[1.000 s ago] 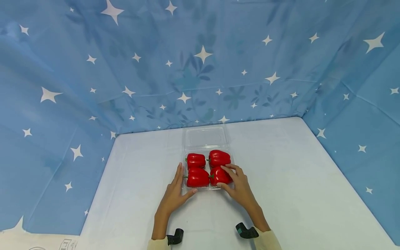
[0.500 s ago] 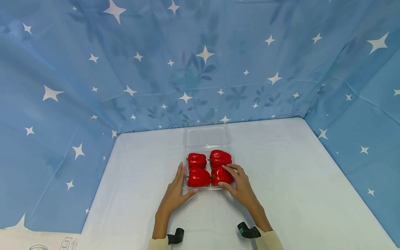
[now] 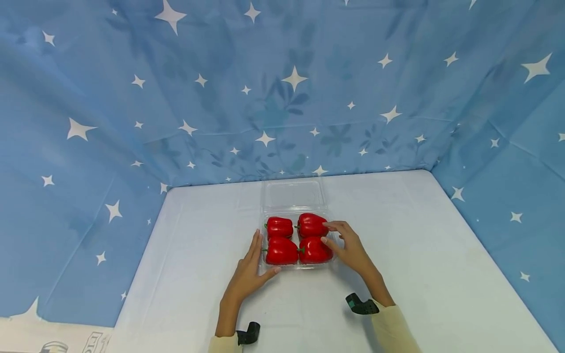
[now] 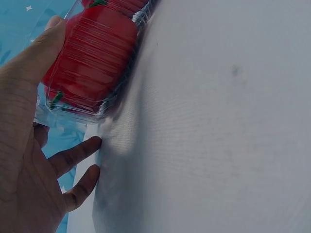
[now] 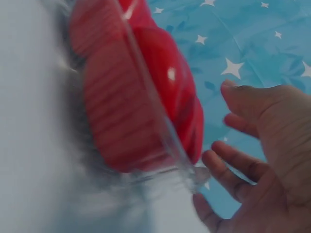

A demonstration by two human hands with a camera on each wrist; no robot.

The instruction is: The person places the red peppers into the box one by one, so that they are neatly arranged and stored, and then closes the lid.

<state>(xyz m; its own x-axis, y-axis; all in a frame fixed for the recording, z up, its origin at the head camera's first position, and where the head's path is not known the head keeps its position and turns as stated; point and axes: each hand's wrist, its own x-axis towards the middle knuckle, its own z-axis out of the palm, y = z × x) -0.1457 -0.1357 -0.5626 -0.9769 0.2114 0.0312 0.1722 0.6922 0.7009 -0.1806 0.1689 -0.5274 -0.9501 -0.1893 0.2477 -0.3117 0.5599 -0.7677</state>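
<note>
Several red bell peppers with green stems fill a clear plastic clamshell box point(image 3: 295, 267), its transparent lid point(image 3: 293, 193) folded back behind it. In front lie a left pepper point(image 3: 282, 251) and a right pepper point(image 3: 315, 251); behind them sit a back left pepper point(image 3: 280, 227) and a back right pepper point(image 3: 311, 225). My left hand point(image 3: 244, 278) rests along the box's left side with straight fingers, its thumb at the front edge. My right hand point(image 3: 354, 252) is at the box's right side, fingers spread and nothing held; in the right wrist view it stands apart from the peppers.
A white cloth-covered table point(image 3: 198, 235) lies beneath everything. Blue curtain point(image 3: 220, 98) with white stars encloses the back and both sides. Part of a pale printed item point(image 3: 57, 338) shows at the lower left.
My right hand has let go of the front right pepper and moved right and slightly back. That pepper stays seated in the box. My left hand has kept its place.
</note>
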